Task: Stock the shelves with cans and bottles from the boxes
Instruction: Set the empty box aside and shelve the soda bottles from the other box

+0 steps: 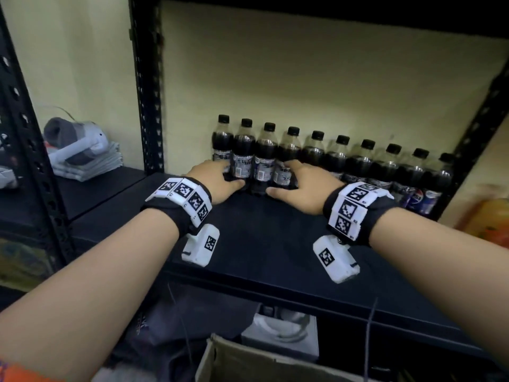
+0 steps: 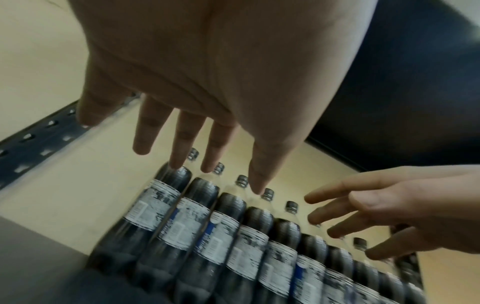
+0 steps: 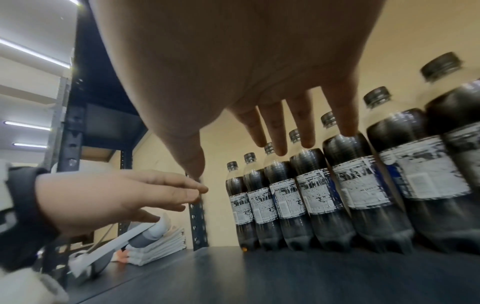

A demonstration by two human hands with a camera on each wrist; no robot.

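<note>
A row of several dark cola bottles (image 1: 316, 158) with black caps stands upright along the back of the black shelf board (image 1: 275, 244). Both hands reach to the row's left end. My left hand (image 1: 217, 180) is by the leftmost bottles and my right hand (image 1: 297, 186) is a little to its right. In the left wrist view my left hand (image 2: 182, 133) has straight, spread fingers just short of the bottles (image 2: 207, 222), holding nothing. The right wrist view shows my right hand (image 3: 285, 123) the same way before the bottles (image 3: 311, 195).
A black perforated upright (image 1: 148, 92) bounds the shelf on the left. Beyond it lie folded cloths with a grey-white device (image 1: 82, 158). Below the shelf are a cardboard box (image 1: 248, 365) and a white box (image 1: 281, 334). An orange object (image 1: 487, 219) shows at the right edge.
</note>
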